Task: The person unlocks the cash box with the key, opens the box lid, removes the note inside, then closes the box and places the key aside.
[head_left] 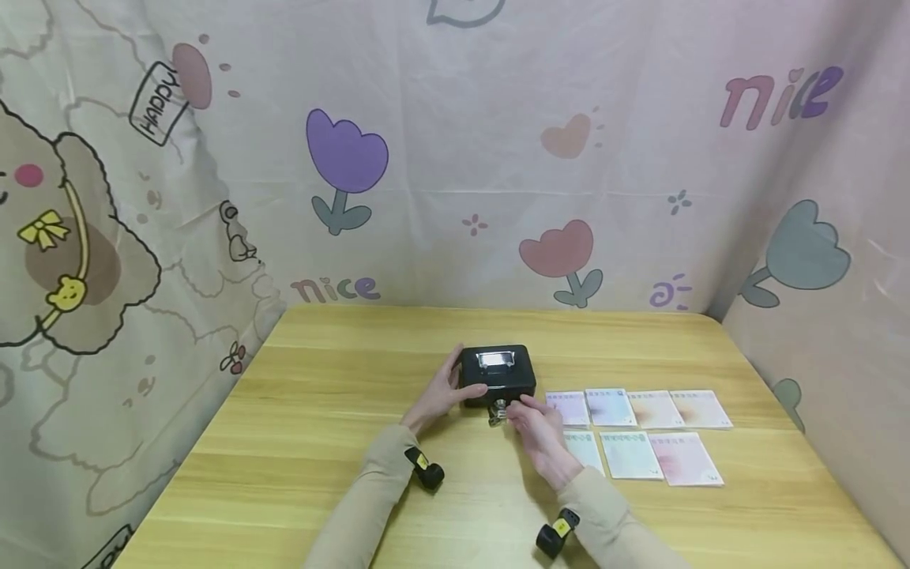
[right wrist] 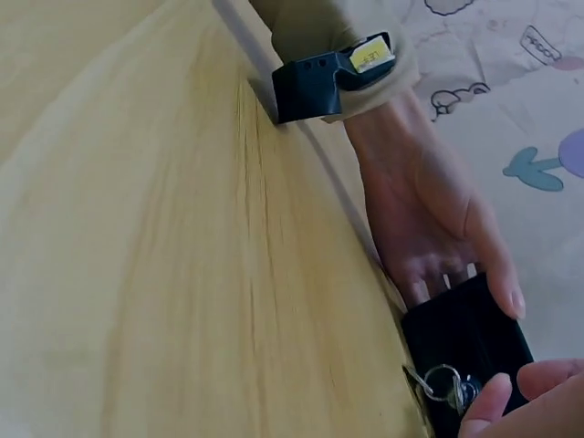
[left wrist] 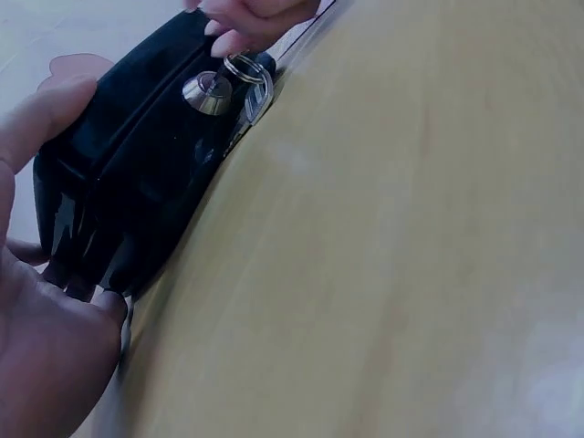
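A black cash box (head_left: 498,374) with a metal lid handle stands on the table. My left hand (head_left: 444,393) grips its left end, thumb across the front of the lid and fingers around the side. In the front lock (left wrist: 208,92) sits a key, with a ring (left wrist: 245,67) and a second key (left wrist: 258,102) hanging from it. Beside the lock is my right hand (head_left: 538,431), its fingers bent close to the key ring. The right wrist view has a gap between its thumb and finger; whether they touch the key cannot be made out.
To the right of the box lie several stacks of pastel notes in two rows, including a blue stack (head_left: 610,408) and a pink stack (head_left: 686,459). My right forearm partly covers a green stack (head_left: 583,450). A printed curtain (head_left: 455,158) hangs behind the wooden table (head_left: 320,379).
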The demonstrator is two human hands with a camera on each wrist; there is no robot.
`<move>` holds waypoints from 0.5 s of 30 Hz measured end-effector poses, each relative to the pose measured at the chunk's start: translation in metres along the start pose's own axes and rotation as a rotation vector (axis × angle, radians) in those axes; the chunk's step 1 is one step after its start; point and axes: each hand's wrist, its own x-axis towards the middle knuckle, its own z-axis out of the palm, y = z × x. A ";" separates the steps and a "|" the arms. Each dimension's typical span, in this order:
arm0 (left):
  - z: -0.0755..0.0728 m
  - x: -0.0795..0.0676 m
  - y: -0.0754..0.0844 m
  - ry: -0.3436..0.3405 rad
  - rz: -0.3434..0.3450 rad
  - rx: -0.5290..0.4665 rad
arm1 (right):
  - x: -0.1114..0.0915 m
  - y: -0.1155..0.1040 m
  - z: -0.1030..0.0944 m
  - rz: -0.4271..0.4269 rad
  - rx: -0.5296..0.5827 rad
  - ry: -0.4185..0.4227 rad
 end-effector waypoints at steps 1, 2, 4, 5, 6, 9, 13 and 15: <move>0.000 0.000 0.000 0.000 -0.004 -0.002 | 0.001 0.001 0.001 0.002 -0.006 -0.012; -0.001 0.000 0.000 0.004 -0.013 -0.004 | 0.001 0.001 0.003 0.005 -0.011 -0.024; -0.001 -0.001 0.001 0.016 -0.031 -0.005 | 0.003 0.003 0.005 0.013 -0.024 -0.045; -0.002 -0.001 0.001 0.023 -0.035 -0.001 | 0.003 0.003 0.006 0.020 -0.033 -0.055; -0.002 -0.002 0.001 0.030 -0.037 0.002 | 0.004 0.004 0.006 0.025 -0.041 -0.062; -0.002 -0.004 0.003 0.051 -0.055 0.016 | 0.006 0.005 0.008 0.042 -0.072 -0.064; -0.003 -0.006 0.004 0.062 -0.060 0.034 | 0.008 0.006 0.008 0.060 -0.134 -0.047; -0.003 -0.007 0.005 0.065 -0.059 0.033 | 0.010 0.006 0.009 0.058 -0.172 -0.038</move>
